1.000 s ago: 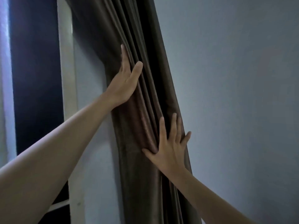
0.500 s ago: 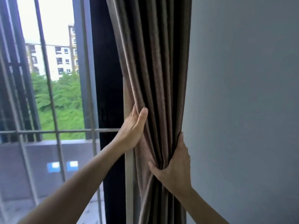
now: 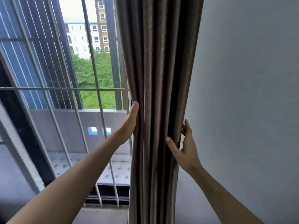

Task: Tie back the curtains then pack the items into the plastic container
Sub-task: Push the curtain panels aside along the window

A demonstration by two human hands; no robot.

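Note:
A brown pleated curtain (image 3: 155, 70) hangs gathered into a narrow bundle in the middle of the head view. My left hand (image 3: 129, 125) holds its left edge, thumb lying up the front and fingers hidden behind the cloth. On the right edge, my right hand (image 3: 186, 151) holds the bundle with the thumb pressed on the front folds and the fingers reaching round behind. Between them the two hands squeeze the bundle. No tie-back and no plastic container are in view.
A window with grey metal bars (image 3: 97, 88) fills the left, with a balcony floor (image 3: 116, 172), trees and buildings outside. A plain grey wall (image 3: 242, 94) runs down the right, close to the curtain.
The curtain has been gathered tighter, uncovering the window. My right hand has moved from the front folds to the bundle's right edge. My left hand stays on the left edge.

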